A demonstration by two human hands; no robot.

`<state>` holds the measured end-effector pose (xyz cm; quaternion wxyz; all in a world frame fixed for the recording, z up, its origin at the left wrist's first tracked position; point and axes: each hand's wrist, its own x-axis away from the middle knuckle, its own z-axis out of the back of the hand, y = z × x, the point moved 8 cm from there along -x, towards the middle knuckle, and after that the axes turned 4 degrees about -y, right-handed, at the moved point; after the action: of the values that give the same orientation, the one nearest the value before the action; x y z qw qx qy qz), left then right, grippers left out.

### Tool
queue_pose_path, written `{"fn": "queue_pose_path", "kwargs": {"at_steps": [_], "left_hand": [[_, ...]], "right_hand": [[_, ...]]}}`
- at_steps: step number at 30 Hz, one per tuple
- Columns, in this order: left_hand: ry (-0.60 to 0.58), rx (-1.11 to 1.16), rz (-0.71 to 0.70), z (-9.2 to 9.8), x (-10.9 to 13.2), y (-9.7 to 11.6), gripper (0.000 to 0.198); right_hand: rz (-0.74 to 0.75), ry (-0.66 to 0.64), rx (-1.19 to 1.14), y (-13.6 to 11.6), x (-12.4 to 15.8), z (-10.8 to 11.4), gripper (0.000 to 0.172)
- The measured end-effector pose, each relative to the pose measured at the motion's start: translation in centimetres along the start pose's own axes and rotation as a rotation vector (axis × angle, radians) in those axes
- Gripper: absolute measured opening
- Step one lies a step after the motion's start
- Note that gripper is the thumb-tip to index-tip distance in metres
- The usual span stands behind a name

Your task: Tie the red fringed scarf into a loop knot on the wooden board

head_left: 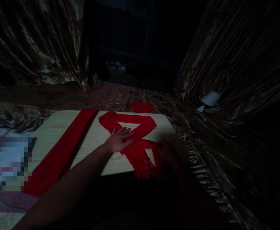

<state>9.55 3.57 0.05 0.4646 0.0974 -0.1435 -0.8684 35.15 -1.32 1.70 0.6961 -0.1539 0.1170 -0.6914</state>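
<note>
A red fringed scarf [130,118] lies on the pale wooden table [89,145], looped so that its ends cross. My left hand [120,139] rests flat on the crossing with its fingers spread. My right hand [166,150], dim in shadow, is closed on the scarf's other end and draws it out to the right. Fringe from one end hangs toward the table's near edge. A second long red scarf [61,153] stretches diagonally across the left part of the table, beneath or beside my left forearm; which one is hard to tell.
Beyond the table's far edge sits another red cloth item [142,107]. A small white lamp [210,99] with a cord stands on the right. Patterned curtains [58,41] hang on both sides. A blurred-out item [8,159] lies at the left. The room is very dark.
</note>
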Motion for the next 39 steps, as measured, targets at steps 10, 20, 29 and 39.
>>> {"fn": "queue_pose_path", "kwargs": {"at_steps": [10, 20, 29, 39], "left_hand": [[0.150, -0.046, -0.019, 1.8, -0.1, 5.5, 0.067], [0.218, -0.060, 0.039, -1.1, -0.8, 5.2, 0.049], [0.268, 0.157, 0.107, 0.4, 0.3, 4.3, 0.054], [0.173, -0.091, 0.019, -1.3, 0.0, 5.4, 0.056]], "right_hand": [[0.135, 0.027, 0.176, -3.0, -2.5, 0.1, 0.009], [0.432, 0.039, 0.487, -5.1, -4.1, 1.3, 0.020], [0.536, 0.044, 0.465, -4.6, -4.7, -0.1, 0.025], [0.252, 0.078, 0.309, -3.4, -5.9, 1.3, 0.025]]}}
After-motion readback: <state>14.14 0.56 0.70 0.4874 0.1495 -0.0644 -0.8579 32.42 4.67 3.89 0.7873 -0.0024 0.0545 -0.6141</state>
